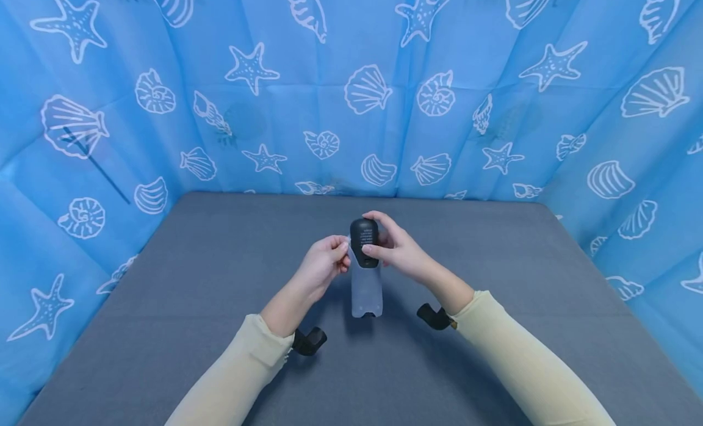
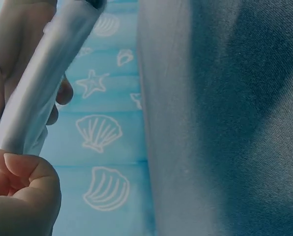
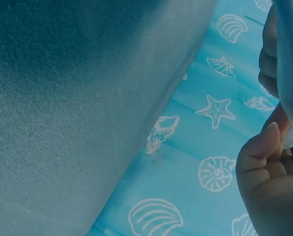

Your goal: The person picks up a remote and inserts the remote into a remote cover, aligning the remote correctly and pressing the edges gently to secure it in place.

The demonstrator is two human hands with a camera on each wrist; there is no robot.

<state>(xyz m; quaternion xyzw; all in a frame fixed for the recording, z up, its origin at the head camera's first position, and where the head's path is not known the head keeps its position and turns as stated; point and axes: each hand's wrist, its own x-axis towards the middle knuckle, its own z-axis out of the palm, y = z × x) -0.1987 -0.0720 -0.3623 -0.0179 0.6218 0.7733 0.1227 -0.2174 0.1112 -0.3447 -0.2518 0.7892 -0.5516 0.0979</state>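
Note:
Between my two hands is a black remote control (image 1: 365,234) with small printed lines of text, held upright above the table. A translucent silicone sleeve (image 1: 366,292) covers its lower part, while the rounded black top stands out of it. At the sleeve's upper left edge, my left hand (image 1: 324,264) pinches the rim between thumb and fingers. My right hand (image 1: 398,249) grips the black top from the right, thumb across its face and index finger over its end. In the left wrist view the sleeve (image 2: 45,78) appears side-on; the right wrist view catches part of the sleeve (image 3: 291,64).
A grey cloth-covered table (image 1: 219,249) lies beneath the hands. Blue curtains (image 1: 307,60) with white shells and starfish enclose its back and sides. A black curved mount (image 1: 310,342) shows by the left cuff, another black mount (image 1: 434,317) by the right.

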